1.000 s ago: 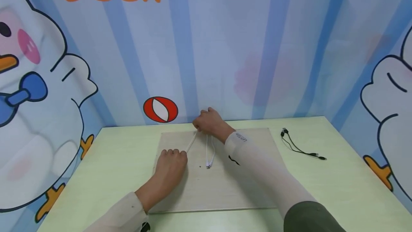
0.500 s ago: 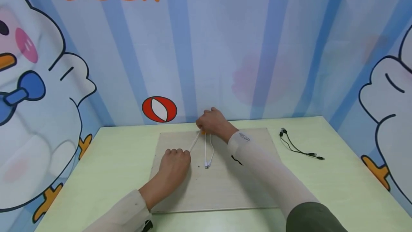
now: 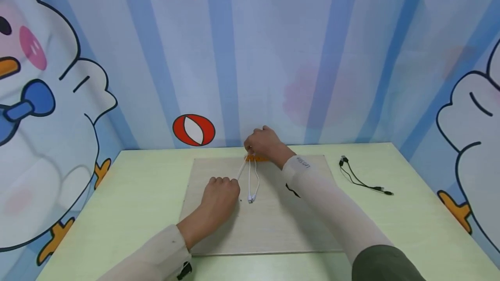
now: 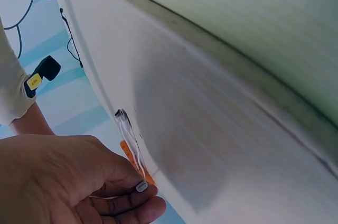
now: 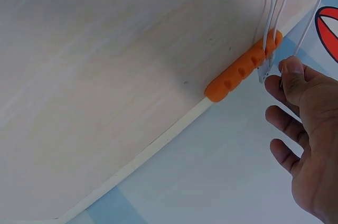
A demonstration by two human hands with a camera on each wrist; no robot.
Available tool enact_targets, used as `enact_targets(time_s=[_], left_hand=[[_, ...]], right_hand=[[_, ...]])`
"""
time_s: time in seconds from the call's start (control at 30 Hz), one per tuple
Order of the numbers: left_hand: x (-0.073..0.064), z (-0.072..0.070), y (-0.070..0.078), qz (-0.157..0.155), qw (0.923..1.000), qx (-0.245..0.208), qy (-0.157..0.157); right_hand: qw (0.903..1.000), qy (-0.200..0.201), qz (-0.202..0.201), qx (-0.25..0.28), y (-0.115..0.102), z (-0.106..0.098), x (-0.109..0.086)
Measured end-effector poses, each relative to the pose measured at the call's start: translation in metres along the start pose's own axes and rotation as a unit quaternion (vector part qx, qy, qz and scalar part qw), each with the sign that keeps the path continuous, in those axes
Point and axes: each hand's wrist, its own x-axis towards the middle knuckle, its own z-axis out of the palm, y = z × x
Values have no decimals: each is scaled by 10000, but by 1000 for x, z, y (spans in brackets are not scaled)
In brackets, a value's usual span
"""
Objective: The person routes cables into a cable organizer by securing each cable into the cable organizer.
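My left hand (image 3: 219,196) pinches one end of a white cable; in the left wrist view its small connector (image 4: 141,186) shows between thumb and fingers. The cable runs taut from there to my right hand (image 3: 266,143), whose thumb and index finger pinch it. Beside the right fingertips is an orange cable holder (image 5: 240,71) with a row of notches, lying along the board's far edge. Two more white strands (image 5: 272,10) pass over the holder's end notches, with a white connector piece (image 5: 264,72) just behind. Their plugs (image 3: 251,198) lie together on the board.
A beige board (image 3: 289,229) lies on the pale green table (image 3: 129,211). To its right rests a black cable with several plugs (image 3: 363,183). A curtain with duck prints (image 3: 265,55) stands right behind the table's far edge.
Both hands have shifted a little to the right, the taut white strand moving with them. The right hand has uncovered more of the orange holder. The loose plugs stay on the board.
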Motion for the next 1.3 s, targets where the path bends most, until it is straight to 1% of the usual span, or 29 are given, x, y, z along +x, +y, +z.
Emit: enact_targets(time_s=[0.2,0.33,0.43,0.57,0.67,0.77,0.87,1.07,1.17,1.3], left_hand=[[9,2,12,115,9995,-285,-101],[15,4,20,211,9994,-264,-33],[20,3,26,273,9995,-150,-32],[26,1,33,365,9991,-135,-183],[30,0,37,405,9985,-211,-291],[32,-1,41,433,9984,-242,-280],[31,-3,44,459,9985,-224,-172],[34,-2,52,486,9984,-217,-190],[35,-3,57,515,9985,-130,-132],[35,-6,63,587,9982,-61,-131]], right_hand=[[9995,-157,176,221,10,-2,-3],[9992,-221,225,233,16,-1,-5],[9992,-234,248,231,19,-2,-7],[9988,-275,326,241,21,-2,-10],[9988,-257,350,209,22,-1,-11],[9989,-198,360,209,22,0,-12],[9991,-121,347,229,22,0,-13],[9988,-130,385,283,21,3,-10],[9980,-119,403,463,20,4,-10],[9961,-139,419,769,20,4,-10]])
